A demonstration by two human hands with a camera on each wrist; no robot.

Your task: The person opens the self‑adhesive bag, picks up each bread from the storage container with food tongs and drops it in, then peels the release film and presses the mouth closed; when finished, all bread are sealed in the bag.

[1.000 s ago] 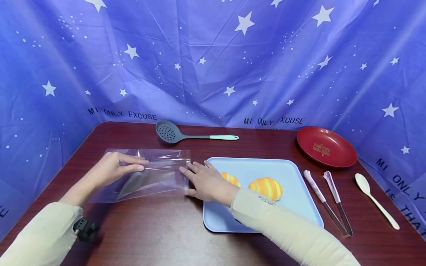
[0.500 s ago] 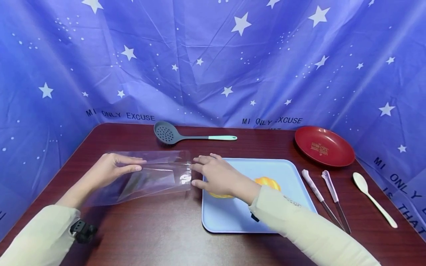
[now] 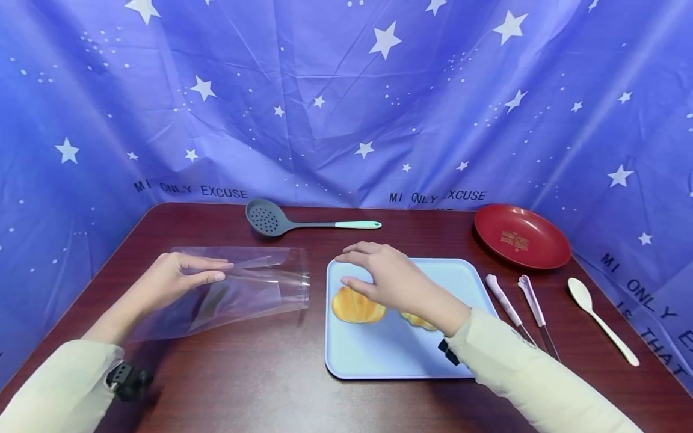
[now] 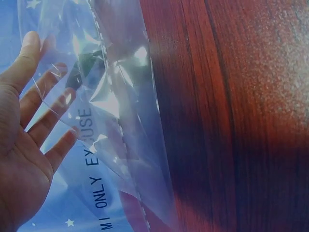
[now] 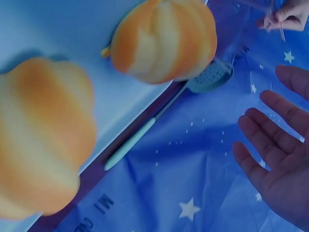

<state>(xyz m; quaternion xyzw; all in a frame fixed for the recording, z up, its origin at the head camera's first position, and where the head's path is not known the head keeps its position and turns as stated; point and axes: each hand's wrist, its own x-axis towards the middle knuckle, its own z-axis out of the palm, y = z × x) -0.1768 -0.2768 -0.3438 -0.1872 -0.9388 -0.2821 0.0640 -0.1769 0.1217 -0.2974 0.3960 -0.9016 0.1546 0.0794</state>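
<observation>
**Left hand (image 3: 178, 278) pinches a clear plastic bag (image 3: 271, 285) while the right hand (image 3: 387, 273) hovers by two bread rolls**

On the dark red wood-grain bench (image 3: 243, 379), the left hand holds the upper layer of the bag between thumb and fingers. The bag lies lengthwise, one end towards the pale blue tray (image 3: 390, 359) and just beside it.

The right hand, fingers extended and loose, holds nothing above the far left part of the tray; the right wrist view shows it apart from the rolls. The orange-and-cream left roll (image 3: 357, 308) sits below the thumb. The right roll (image 3: 418, 321) also lies on the tray, partly hidden by the forearm.

Behind the bag rests a perforated grey skimmer (image 3: 265, 218) with a mint handle. Right of the tray are tongs (image 3: 503, 300), partly covered by the cream sleeve (image 3: 536, 373), a white spoon (image 3: 581, 293) and a red plate (image 3: 544, 243) with gold characters. A blue star-printed curtain (image 3: 325, 144) hangs behind.
</observation>
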